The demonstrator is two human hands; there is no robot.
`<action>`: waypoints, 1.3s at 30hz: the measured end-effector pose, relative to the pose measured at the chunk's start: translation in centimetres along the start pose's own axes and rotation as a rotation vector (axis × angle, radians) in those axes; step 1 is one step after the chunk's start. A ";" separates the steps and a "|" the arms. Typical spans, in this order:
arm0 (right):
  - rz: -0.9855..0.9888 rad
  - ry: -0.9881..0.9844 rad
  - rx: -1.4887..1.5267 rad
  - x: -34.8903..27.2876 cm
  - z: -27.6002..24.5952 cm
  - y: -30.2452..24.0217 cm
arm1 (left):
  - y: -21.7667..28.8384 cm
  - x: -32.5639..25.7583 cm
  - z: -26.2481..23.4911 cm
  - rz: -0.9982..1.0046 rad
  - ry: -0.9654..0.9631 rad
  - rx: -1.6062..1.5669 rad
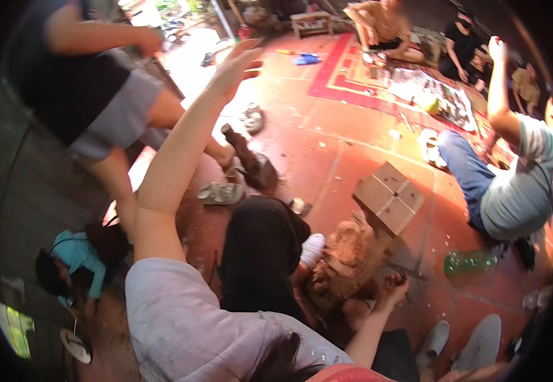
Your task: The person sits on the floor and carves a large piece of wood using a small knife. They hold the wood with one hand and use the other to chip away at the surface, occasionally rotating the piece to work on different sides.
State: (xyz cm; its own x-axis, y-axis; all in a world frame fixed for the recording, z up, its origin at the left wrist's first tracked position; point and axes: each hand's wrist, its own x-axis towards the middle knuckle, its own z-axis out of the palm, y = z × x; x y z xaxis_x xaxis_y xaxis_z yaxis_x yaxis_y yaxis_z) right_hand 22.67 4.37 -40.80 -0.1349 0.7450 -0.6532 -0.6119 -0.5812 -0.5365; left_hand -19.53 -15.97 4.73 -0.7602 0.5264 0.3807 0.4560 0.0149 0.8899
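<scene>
The right hand [392, 291] is low in front of the body, palm side partly up and fingers curled; something dark shows at the fingertips, but the view is too small and blurred to tell whether it grips anything. Just beyond it, on the tiled floor [302, 143], is a rough reddish-brown lump [346, 248], between that hand and a foot in a white sock [313, 249]. A square brown block [389, 198], crossed on top by pale lines, is just beside the lump, on its far side. To the right of the hand a green plastic bottle [469, 261] lies on its side.

The left hand [237, 69] is raised high at the end of a stretched arm, fingers apart and nothing in its grasp, well apart from the lump. Below it, near the black trouser leg [257, 248], are a dark wooden piece [250, 159] and a pale sandal [220, 193].

Farther out, a person in a striped-sleeve shirt [522, 197] sits at the right with an arm up. A person in grey shorts [107, 127] is at the left. More people sit by a red patterned mat [327, 75] at the back.
</scene>
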 end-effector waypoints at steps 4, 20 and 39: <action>-0.015 0.029 0.045 1.4 -0.2 0.0 | 1.1 -1.4 -10.4 -0.009 0.374 -0.224; 0.014 0.009 0.162 2.1 -0.1 0.2 | 8.4 2.6 -31.5 -0.147 0.900 0.045; -0.016 0.061 0.200 0.6 -2.3 -1.7 | 5.1 -10.5 24.8 0.865 -1.139 0.605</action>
State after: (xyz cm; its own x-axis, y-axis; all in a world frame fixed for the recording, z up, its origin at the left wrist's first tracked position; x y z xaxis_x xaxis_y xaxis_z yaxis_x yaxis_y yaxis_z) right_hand 25.45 5.11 -41.51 -0.0807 0.7289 -0.6798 -0.7568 -0.4887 -0.4341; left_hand 2.26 -0.36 -1.02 0.4370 0.8966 0.0715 0.8803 -0.4427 0.1707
